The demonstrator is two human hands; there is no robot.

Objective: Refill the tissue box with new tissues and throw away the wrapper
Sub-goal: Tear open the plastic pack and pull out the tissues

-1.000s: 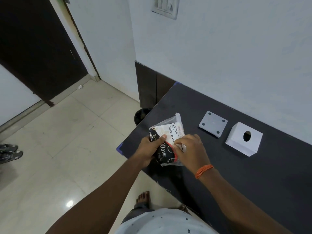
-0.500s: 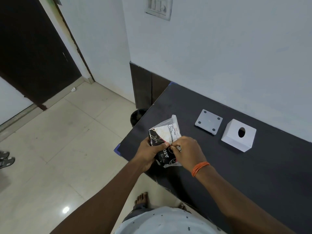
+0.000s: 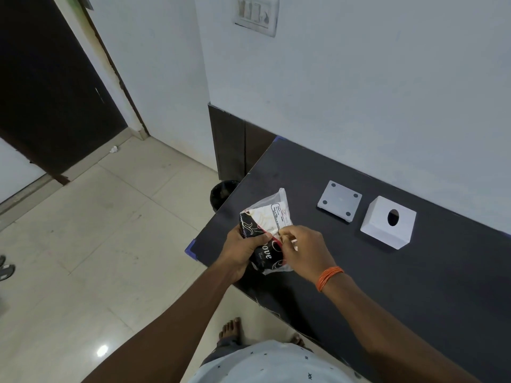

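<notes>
A tissue pack (image 3: 265,223) in a clear wrapper with black, white and red print is held over the black table's (image 3: 414,286) near left corner. My left hand (image 3: 242,251) grips its left side. My right hand (image 3: 302,251) pinches the wrapper at the pack's right edge with thumb and fingers. The white tissue box shell (image 3: 387,222), with a round hole on top, sits on the table to the right. Its flat grey base plate (image 3: 339,200) lies apart, between the pack and the shell.
A black bin (image 3: 222,192) stands on the tiled floor beside the table's left edge, partly hidden by it. A wall runs along the table's far side. A dark door is at the left. My bare feet (image 3: 231,328) are below the table's front edge.
My right hand's fingers have shifted from lying flat on the pack to pinching the wrapper at its edge. The pack has stayed in both hands.
</notes>
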